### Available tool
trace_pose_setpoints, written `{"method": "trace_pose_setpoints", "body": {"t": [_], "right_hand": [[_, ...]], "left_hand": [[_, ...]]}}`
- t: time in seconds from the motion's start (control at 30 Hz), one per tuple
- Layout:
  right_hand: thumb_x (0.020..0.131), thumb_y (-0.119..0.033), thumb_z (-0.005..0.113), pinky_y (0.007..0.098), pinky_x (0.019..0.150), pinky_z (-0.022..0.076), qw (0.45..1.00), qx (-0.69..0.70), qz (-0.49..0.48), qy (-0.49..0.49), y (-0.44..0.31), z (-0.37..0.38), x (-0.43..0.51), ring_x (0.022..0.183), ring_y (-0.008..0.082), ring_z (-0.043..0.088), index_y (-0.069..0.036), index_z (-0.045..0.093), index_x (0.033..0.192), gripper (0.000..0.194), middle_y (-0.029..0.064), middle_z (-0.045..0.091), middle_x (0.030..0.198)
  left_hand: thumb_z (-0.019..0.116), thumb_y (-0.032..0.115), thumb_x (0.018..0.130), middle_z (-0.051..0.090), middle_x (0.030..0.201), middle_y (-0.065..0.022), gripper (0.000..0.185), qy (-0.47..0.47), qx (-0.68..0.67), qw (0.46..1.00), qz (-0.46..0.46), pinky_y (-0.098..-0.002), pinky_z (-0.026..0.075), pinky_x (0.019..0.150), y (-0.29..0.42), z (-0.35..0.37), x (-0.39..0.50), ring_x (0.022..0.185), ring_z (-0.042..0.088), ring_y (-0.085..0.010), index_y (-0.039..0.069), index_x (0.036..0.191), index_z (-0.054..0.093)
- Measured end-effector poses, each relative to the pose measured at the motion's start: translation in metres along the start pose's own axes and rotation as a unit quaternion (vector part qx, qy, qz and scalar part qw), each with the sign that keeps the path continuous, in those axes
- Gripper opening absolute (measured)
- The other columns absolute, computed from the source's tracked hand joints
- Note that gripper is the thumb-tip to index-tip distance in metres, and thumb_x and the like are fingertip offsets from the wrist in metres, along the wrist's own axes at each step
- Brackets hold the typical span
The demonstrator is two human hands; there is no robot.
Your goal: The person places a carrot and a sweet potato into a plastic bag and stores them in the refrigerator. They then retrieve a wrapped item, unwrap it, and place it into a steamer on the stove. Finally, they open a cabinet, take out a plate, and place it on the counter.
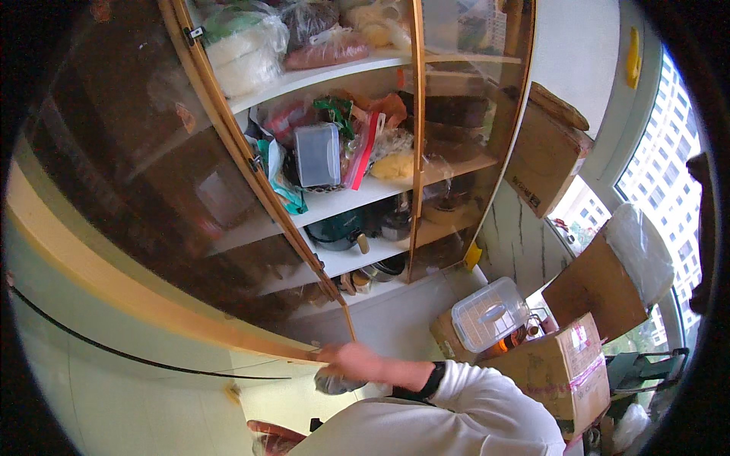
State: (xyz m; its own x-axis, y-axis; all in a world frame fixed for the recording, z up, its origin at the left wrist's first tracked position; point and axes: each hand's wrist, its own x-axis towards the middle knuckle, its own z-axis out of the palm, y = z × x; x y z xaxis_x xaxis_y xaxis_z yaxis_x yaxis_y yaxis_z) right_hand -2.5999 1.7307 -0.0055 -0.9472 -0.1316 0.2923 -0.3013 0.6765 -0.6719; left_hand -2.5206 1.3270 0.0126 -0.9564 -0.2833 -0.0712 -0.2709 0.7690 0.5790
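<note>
My right hand (351,363), in a white sleeve with a black band at the wrist, is curled at the wooden frame (251,341) of a glass cabinet door. The hand is slightly blurred, and its fingertips are hidden. The door stands swung out to the left, its dark glass (142,171) reflecting the room. Behind it are white cabinet shelves (342,204). One holds a clear-lidded plastic box (317,155), a red-edged zip bag (365,151) and other bagged goods. A dark green pot (336,232) sits a shelf lower. My left hand is out of view.
Right of the cabinet stand cardboard boxes (547,370) and a clear plastic storage box (490,314) beside a window (661,148). A grey item (336,383) shows below my hand. Near the lower edge lies a reddish thing in plastic (276,434).
</note>
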Motion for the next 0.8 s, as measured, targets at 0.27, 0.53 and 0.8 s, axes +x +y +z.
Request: {"method": "trace_pose_setpoints", "body": {"t": [0.27, 0.53, 0.8], "right_hand": [[0.092, -0.046, 0.052, 0.0324, 0.083, 0.0502, 0.476, 0.802, 0.315, 0.179, 0.191, 0.011, -0.146, 0.091, 0.0185, 0.062, -0.009, 0.06, 0.115, 0.044, 0.0056, 0.065, 0.106], [0.093, -0.047, 0.048, 0.0443, 0.094, 0.0451, 0.463, 0.815, 0.299, 0.179, 0.192, -0.02, -0.137, 0.105, 0.0216, 0.059, -0.011, 0.056, 0.122, 0.047, 0.0072, 0.062, 0.116], [0.092, -0.034, 0.05, 0.058, 0.096, 0.0407, 0.469, 0.845, 0.215, 0.142, 0.189, -0.055, -0.073, 0.111, 0.0349, 0.055, -0.005, 0.044, 0.13, 0.048, 0.0155, 0.056, 0.123]], "left_hand": [[0.058, 0.014, 0.081, 0.055, 0.073, -0.0076, 0.011, -0.025, -0.309, 0.934, -0.179, -0.0334, 0.045, 0.064, 0.031, 0.012, 0.008, 0.068, 0.051, -0.0201, 0.005, 0.086, 0.052], [0.053, 0.018, 0.085, 0.05, 0.069, -0.0043, 0.014, -0.019, -0.37, 0.897, -0.241, -0.0324, 0.042, 0.062, 0.043, 0.019, 0.002, 0.065, 0.046, -0.0177, 0.008, 0.077, 0.047], [0.049, 0.023, 0.089, 0.045, 0.064, -0.0011, 0.025, -0.004, -0.389, 0.888, -0.244, -0.0314, 0.039, 0.06, 0.018, 0.022, -0.013, 0.062, 0.041, -0.0154, 0.01, 0.068, 0.043]]}}
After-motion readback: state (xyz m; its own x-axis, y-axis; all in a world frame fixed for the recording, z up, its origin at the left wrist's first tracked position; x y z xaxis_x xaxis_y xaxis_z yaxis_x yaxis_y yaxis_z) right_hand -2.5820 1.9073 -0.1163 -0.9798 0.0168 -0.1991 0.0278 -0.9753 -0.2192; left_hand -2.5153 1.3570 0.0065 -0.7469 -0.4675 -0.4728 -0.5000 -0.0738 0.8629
